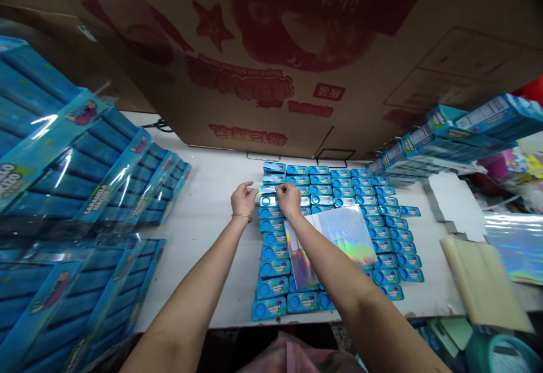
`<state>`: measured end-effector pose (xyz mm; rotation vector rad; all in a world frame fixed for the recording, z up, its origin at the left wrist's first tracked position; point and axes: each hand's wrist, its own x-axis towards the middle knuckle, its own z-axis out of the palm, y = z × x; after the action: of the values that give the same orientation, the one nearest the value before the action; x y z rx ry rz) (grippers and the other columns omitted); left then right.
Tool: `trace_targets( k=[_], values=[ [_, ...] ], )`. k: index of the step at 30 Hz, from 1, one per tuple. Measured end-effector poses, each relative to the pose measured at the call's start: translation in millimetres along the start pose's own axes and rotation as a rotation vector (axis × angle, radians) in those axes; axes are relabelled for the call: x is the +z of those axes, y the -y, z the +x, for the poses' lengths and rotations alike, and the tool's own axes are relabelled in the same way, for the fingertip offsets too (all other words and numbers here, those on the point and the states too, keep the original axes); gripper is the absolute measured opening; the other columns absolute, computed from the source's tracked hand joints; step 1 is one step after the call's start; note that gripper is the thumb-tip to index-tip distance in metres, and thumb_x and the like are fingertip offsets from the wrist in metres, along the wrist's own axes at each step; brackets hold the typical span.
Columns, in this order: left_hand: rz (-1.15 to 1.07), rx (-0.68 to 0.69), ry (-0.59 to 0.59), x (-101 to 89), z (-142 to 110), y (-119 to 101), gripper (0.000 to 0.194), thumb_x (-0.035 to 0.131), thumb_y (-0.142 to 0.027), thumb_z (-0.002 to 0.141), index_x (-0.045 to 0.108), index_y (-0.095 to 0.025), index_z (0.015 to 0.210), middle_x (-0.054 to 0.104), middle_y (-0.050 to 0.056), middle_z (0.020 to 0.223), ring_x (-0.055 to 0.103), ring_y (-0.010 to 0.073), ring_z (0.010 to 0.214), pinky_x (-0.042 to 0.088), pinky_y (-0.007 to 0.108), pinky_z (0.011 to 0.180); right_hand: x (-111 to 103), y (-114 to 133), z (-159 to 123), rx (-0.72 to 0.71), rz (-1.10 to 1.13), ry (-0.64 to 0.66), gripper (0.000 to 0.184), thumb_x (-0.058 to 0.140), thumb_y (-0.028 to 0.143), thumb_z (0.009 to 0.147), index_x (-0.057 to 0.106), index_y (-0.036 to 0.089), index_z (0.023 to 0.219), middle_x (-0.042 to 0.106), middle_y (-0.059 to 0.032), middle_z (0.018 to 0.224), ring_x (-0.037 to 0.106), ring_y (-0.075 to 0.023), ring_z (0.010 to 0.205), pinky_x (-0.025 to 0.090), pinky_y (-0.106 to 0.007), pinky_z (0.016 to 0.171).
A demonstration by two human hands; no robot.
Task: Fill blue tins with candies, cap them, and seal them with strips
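Rows of small blue packs (271, 287) printed "Caramelo" lie side by side on the white table. Near their upper left corner, my left hand (244, 200) pinches one end of a thin shiny strip (267, 190). The strip's other end is between the fingers of my right hand (289, 199), which is over the packs. It stretches just above or against one pack; I cannot tell whether it touches. Under my right forearm, a rainbow-shiny sticker sheet (339, 231) rests on the packs and hides several of them.
A large printed cardboard box (263, 96) stands behind the packs. Wrapped blue cartons (102, 175) are stacked at left, more blue cartons (441, 135) at right. Black scissors (161, 125) lie at the back left. A cream pad (487, 282) and another shiny sheet (515, 243) are at right.
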<state>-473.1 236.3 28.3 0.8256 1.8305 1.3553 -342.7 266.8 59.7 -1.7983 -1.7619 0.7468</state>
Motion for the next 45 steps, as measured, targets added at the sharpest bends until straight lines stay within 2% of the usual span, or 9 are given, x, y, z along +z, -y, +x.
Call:
trace_targets(
  k=[10,16,20,24,28,32,38,42,45],
  values=[
    [0.090,0.002,0.063,10.8,11.4,20.8,0.029,0.057,-0.025,0.061,0.058,-0.016,0.089,0.060,0.000,0.064,0.055,0.0133,0.061,0.042,0.026,0.065,5.6,1.5,-1.2,-0.097,-0.335,0.044,0.019,0.045,0.022,0.081,0.061,0.017,0.089,0.057,-0.0083,0.089,0.048,-0.0196,0.083,0.034,-0.030,0.073],
    [0.183,-0.015,-0.026,4.6,0.6,22.5,0.024,0.050,-0.020,0.065,0.061,-0.017,0.087,0.063,0.005,0.082,0.056,0.0144,0.066,0.042,0.027,0.067,-9.1,-2.7,-7.8,-0.431,-0.564,0.244,0.035,0.036,0.015,0.083,0.055,0.027,0.110,0.051,-0.0093,0.100,0.043,-0.0222,0.088,0.030,-0.035,0.073],
    [0.262,0.168,-0.032,1.1,-26.0,-2.9,0.026,0.043,-0.028,0.075,0.061,-0.018,0.090,0.061,0.007,0.092,0.055,0.0169,0.078,0.042,0.028,0.070,-38.7,-15.5,-1.9,-0.354,-0.553,0.218,0.038,0.037,0.015,0.082,0.052,0.026,0.115,0.051,-0.0084,0.101,0.045,-0.0211,0.088,0.031,-0.034,0.073],
    [0.496,0.437,0.345,21.3,-68.9,-30.9,0.026,0.047,-0.038,0.075,0.063,-0.023,0.090,0.061,0.006,0.093,0.051,0.0211,0.091,0.036,0.033,0.080,-92.9,-53.9,-2.8,-0.305,-0.394,0.055,0.037,0.033,0.012,0.083,0.057,0.021,0.110,0.054,-0.0076,0.100,0.047,-0.0186,0.090,0.033,-0.030,0.076],
    [0.809,0.491,0.574,53.0,-99.3,-41.0,0.026,0.052,-0.039,0.072,0.063,-0.022,0.089,0.059,0.008,0.091,0.048,0.0257,0.092,0.033,0.037,0.075,-125.2,-88.1,-20.2,-0.479,-0.404,0.191,0.027,0.043,0.018,0.083,0.061,0.024,0.102,0.058,-0.0052,0.098,0.047,-0.0184,0.090,0.035,-0.030,0.076],
    [0.894,0.389,0.565,71.8,-105.4,-38.6,0.021,0.046,-0.032,0.077,0.063,-0.019,0.077,0.059,0.008,0.089,0.049,0.0245,0.089,0.032,0.036,0.072,-122.3,-108.1,-37.1,-0.587,-0.509,0.284,0.025,0.046,0.021,0.083,0.060,0.024,0.103,0.058,-0.0071,0.100,0.048,-0.0195,0.089,0.036,-0.033,0.076],
    [0.850,0.365,0.545,77.4,-105.2,-32.3,0.020,0.047,-0.032,0.077,0.062,-0.020,0.074,0.060,0.006,0.086,0.050,0.0227,0.088,0.032,0.035,0.076,-124.5,-133.8,-50.4,-0.715,-0.440,0.291,0.027,0.040,0.013,0.084,0.056,0.018,0.106,0.053,-0.0097,0.115,0.045,-0.0186,0.105,0.037,-0.033,0.085],
    [0.861,0.381,0.520,81.2,-108.0,-31.0,0.019,0.047,-0.031,0.077,0.062,-0.020,0.072,0.060,0.006,0.087,0.050,0.0228,0.089,0.031,0.036,0.077,-148.3,-120.8,-58.6,-0.654,-0.353,0.282,0.018,0.044,0.015,0.082,0.059,0.017,0.090,0.058,-0.0102,0.105,0.049,-0.0182,0.099,0.038,-0.033,0.084],
    [0.886,0.403,0.516,83.3,-111.0,-32.3,0.018,0.047,-0.029,0.076,0.062,-0.020,0.073,0.060,0.007,0.088,0.049,0.0232,0.089,0.032,0.036,0.077,-175.0,-92.9,-64.0,-0.484,-0.228,0.294,0.013,0.046,0.016,0.078,0.058,0.017,0.080,0.060,-0.0068,0.087,0.052,-0.0163,0.084,0.041,-0.030,0.075]
  ],
)
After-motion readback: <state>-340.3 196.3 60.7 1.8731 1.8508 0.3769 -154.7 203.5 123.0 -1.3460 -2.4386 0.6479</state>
